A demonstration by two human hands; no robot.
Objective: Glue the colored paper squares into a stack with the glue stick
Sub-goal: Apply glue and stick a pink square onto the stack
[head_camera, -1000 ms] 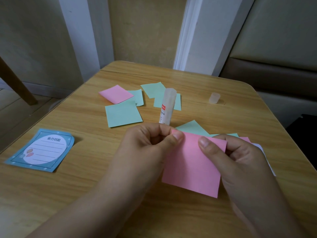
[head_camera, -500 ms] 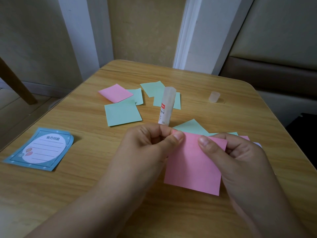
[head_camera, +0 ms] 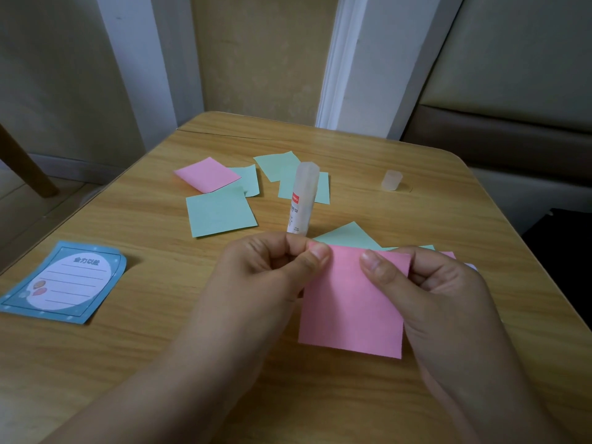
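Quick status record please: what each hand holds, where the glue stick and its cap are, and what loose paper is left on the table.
left hand: pinches top left corner of pink square
right hand: pinches its top right corner
glue stick: upright on table, uncapped, behind the hands
cap: apart, far right
loose squares: one pink, several green
pile under hands: green and pink edges showing
blue note card: left edge

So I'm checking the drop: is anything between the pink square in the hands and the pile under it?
Nothing visible. Both hands pinch the pink square over the pile; the glue stick stands behind it.
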